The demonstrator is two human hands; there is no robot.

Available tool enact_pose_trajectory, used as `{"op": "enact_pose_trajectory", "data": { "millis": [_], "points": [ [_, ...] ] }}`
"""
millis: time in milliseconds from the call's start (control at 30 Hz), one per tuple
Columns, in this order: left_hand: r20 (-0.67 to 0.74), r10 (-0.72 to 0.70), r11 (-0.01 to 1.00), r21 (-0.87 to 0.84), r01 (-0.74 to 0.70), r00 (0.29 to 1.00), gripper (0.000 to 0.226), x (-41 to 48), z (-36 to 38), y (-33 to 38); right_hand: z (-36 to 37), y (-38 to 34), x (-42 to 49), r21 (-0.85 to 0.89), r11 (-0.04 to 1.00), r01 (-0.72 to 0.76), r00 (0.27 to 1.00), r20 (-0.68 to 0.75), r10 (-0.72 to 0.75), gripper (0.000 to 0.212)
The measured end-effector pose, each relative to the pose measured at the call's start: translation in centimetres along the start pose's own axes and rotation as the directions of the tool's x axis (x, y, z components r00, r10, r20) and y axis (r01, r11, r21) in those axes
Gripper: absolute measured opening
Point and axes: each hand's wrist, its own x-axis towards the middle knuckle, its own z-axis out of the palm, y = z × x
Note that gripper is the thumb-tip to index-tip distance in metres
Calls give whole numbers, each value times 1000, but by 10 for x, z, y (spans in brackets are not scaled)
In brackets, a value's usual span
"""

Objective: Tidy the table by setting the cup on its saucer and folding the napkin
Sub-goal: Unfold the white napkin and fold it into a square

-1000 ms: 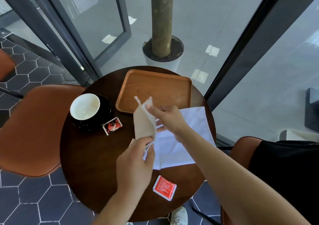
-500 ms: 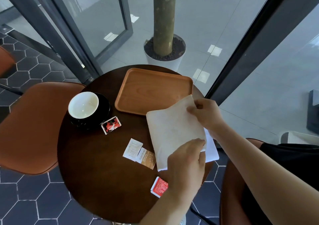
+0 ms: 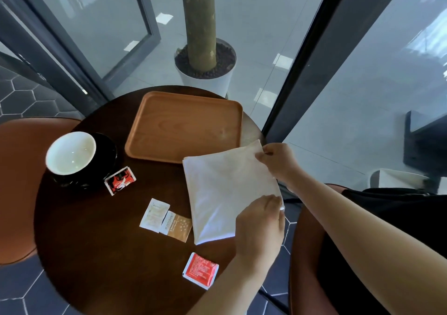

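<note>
A white napkin lies folded over on the right side of the round dark table. My right hand pinches its far right corner. My left hand holds its near right edge, fingers curled over the paper. At the table's left, a cup, black outside and white inside, sits on its black saucer.
A wooden tray lies at the table's far side. A red sachet leans by the saucer, a white packet and a brown packet lie mid-table, another red sachet near the front. Orange chairs flank the table; a potted trunk stands beyond.
Both hands carried the napkin's left half up and over to the right, folding it in half. It now lies flat, uncovering the white and brown packets.
</note>
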Motion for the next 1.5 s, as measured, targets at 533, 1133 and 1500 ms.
{"op": "enact_pose_trajectory", "data": {
  "millis": [533,1133,1500],
  "points": [
    [203,132,975,149,-164,970,37,-17,12,-29,6,28,6,-116,991,71,988,-125,-85,11],
    [444,-146,895,440,-73,884,82,-34,4,-98,17,85,-77,-213,976,52,972,-212,-98,36],
    [108,-468,869,234,436,877,42,-55,-54,-104,16,95,-103,-208,974,-92,991,-118,68,23]
  ]
}}
